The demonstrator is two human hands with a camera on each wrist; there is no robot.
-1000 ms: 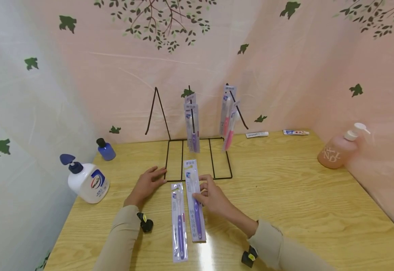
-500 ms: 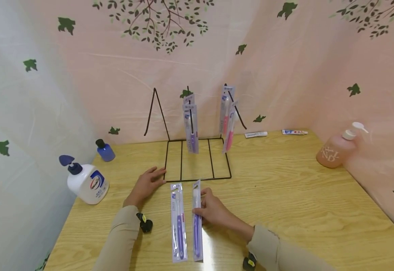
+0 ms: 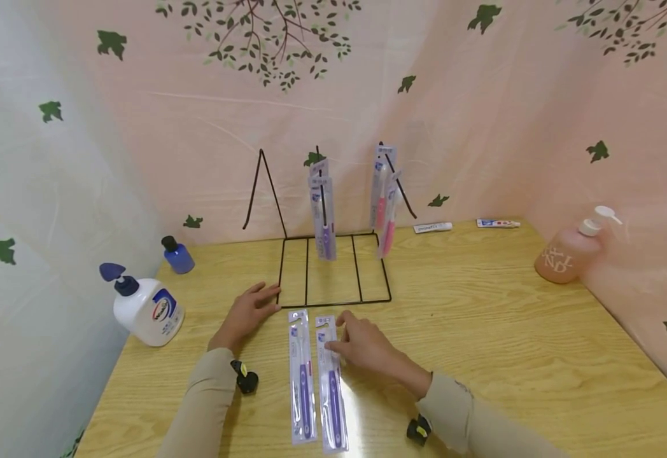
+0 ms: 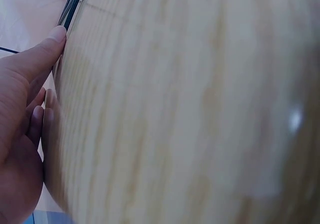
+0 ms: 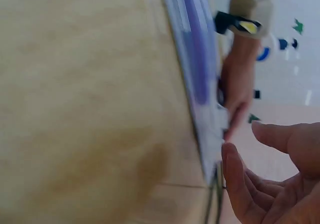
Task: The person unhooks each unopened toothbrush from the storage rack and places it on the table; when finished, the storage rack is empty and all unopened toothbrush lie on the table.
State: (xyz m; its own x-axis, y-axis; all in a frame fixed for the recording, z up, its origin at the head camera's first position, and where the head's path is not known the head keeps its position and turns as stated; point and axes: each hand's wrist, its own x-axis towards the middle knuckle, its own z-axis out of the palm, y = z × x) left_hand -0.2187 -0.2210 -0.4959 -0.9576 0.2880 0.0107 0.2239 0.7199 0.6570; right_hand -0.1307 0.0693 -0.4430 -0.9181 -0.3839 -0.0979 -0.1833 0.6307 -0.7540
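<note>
Two packaged purple toothbrushes lie side by side on the table: the left packaged toothbrush (image 3: 303,394) and the right packaged toothbrush (image 3: 333,407). Over the upper end of the right one hovers my right hand (image 3: 368,346); in the right wrist view its thumb and fingers are spread apart, holding nothing. My left hand (image 3: 247,315) rests on the table with its fingertips at the near left corner of the black wire rack (image 3: 307,273). Purple packaged toothbrushes (image 3: 326,238) hang on the rack's middle hook, pink packaged toothbrushes (image 3: 389,238) on its right hook.
At the left stand a white pump bottle (image 3: 144,315) and a small blue bottle (image 3: 179,258). Two small tubes, a white tube (image 3: 433,227) and a printed tube (image 3: 498,223), lie along the back. A pink pump bottle (image 3: 568,254) stands far right.
The right hand has brought its packaged toothbrush nearer, turned it over on edge, laid it flat beside the other one and let go. The left hand has stayed at the rack.
</note>
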